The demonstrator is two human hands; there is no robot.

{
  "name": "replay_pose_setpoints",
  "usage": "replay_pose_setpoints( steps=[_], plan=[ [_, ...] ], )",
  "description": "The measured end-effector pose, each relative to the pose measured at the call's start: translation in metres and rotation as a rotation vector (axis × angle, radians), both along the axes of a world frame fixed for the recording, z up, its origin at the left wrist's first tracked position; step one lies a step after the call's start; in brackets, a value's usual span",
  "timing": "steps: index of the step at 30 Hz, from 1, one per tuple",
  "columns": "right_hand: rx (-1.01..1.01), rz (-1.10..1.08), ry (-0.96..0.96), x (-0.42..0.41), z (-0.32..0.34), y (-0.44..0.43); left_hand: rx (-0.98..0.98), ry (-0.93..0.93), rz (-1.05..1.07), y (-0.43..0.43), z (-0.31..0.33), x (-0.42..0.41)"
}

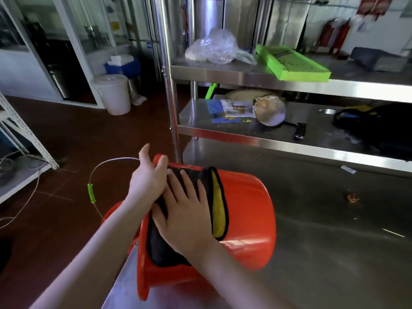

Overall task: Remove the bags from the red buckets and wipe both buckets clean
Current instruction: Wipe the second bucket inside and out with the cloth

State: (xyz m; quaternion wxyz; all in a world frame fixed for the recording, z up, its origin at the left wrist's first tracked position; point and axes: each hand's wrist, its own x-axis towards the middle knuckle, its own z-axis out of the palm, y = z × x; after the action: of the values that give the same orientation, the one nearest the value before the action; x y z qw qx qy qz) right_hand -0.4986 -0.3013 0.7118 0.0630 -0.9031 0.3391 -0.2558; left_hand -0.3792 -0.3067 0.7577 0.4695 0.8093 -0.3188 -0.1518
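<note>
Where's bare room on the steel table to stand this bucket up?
Free: steel table right of the red bucket, up to the front edge of the lower shelf, bar one small orange scrap. Crowded: the left end, where the left hand rests on the rim and the right hand presses the cloth.

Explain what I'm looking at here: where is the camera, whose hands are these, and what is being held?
There is no machine here. The single picture comes from a camera worn on a person's head, looking down at their own bare hands. A red bucket lies on its side on a steel table, with its mouth towards the person. The right hand presses flat on a dark cloth with a yellow side, at the bucket's mouth. The left hand touches the upper rim. The bucket's wire handle, with its green grip, sticks out to the left. A clear plastic bag lies on the shelf behind.
</note>
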Motion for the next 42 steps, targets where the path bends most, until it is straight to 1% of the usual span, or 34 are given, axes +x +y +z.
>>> replay_pose_setpoints(
  steps=[2, 4, 7, 9, 10, 12, 13, 14, 16, 19, 21, 23, 24, 26, 28, 29, 30, 31, 32, 33, 35, 37, 38, 40, 42],
  plan=[
    [-0.005, -0.022, -0.005, -0.015, -0.003, -0.011, 0.042, -0.118, -0.002, -0.008, -0.002, -0.009],
    [-0.005, -0.085, 0.03, -0.036, -0.005, -0.031, 0.001, -0.217, -0.027, 0.0, -0.012, -0.016],
    [0.069, -0.305, 0.113, -0.073, -0.01, -0.074, -0.1, -0.245, -0.048, 0.024, -0.028, -0.023],
    [0.189, -0.447, 0.146, -0.096, -0.01, -0.111, -0.157, -0.211, -0.032, 0.037, -0.037, -0.026],
    [0.285, -0.484, 0.149, -0.106, -0.009, -0.128, -0.173, -0.201, -0.026, 0.042, -0.041, -0.027],
    [0.481, -0.503, 0.167, -0.113, -0.004, -0.151, -0.191, -0.179, -0.016, 0.048, -0.045, -0.03],
    [0.525, -0.504, 0.194, -0.109, -0.001, -0.155, -0.191, -0.173, -0.011, 0.049, -0.047, -0.031],
    [0.506, -0.5, 0.222, -0.098, 0.001, -0.154, -0.189, -0.178, -0.011, 0.05, -0.047, -0.032],
    [0.353, -0.408, 0.222, -0.061, 0.007, -0.134, -0.189, -0.194, -0.025, 0.05, -0.047, -0.033],
    [0.085, -0.108, 0.139, 0.001, 0.014, -0.073, -0.188, -0.21, -0.043, 0.049, -0.047, -0.029],
    [0.006, 0.053, 0.132, 0.017, 0.014, -0.045, -0.212, -0.218, -0.036, 0.052, -0.051, -0.026],
    [-0.003, 0.093, 0.135, 0.007, 0.013, -0.046, -0.235, -0.203, -0.04, 0.057, -0.054, -0.026],
    [-0.002, 0.069, 0.142, -0.003, 0.011, -0.052, -0.244, -0.198, -0.04, 0.059, -0.056, -0.026],
    [0.024, -0.065, 0.156, -0.028, 0.006, -0.072, -0.252, -0.181, -0.036, 0.061, -0.058, -0.028],
    [0.149, -0.24, 0.184, -0.058, 0.002, -0.104, -0.273, -0.145, -0.033, 0.068, -0.061, -0.031],
    [0.247, -0.302, 0.199, -0.073, 0.0, -0.122, -0.288, -0.149, -0.028, 0.073, -0.064, -0.033],
    [0.353, -0.333, 0.222, -0.088, -0.001, -0.14, -0.302, -0.168, -0.026, 0.079, -0.067, -0.036],
    [0.5, -0.338, 0.239, -0.102, -0.001, -0.155, -0.315, -0.186, -0.025, 0.085, -0.069, -0.039],
    [0.646, -0.33, 0.231, -0.111, 0.0, -0.165, -0.322, -0.193, -0.02, 0.09, -0.072, -0.041],
    [0.739, -0.333, 0.209, -0.116, 0.002, -0.171, -0.323, -0.192, -0.016, 0.094, -0.074, -0.043],
    [0.697, -0.321, 0.267, -0.107, 0.006, -0.169, -0.321, -0.192, -0.006, 0.099, -0.077, -0.045],
    [0.537, -0.231, 0.365, -0.074, 0.015, -0.153, -0.318, -0.193, 0.014, 0.1, -0.08, -0.043],
    [0.457, -0.164, 0.349, -0.052, 0.019, -0.14, -0.312, -0.19, 0.013, 0.1, -0.08, -0.041],
    [0.265, -0.045, 0.225, -0.007, 0.022, -0.104, -0.31, -0.208, -0.026, 0.098, -0.082, -0.033],
    [0.12, 0.029, 0.194, 0.027, 0.025, -0.065, -0.306, -0.245, -0.053, 0.095, -0.079, -0.023]
  ],
)
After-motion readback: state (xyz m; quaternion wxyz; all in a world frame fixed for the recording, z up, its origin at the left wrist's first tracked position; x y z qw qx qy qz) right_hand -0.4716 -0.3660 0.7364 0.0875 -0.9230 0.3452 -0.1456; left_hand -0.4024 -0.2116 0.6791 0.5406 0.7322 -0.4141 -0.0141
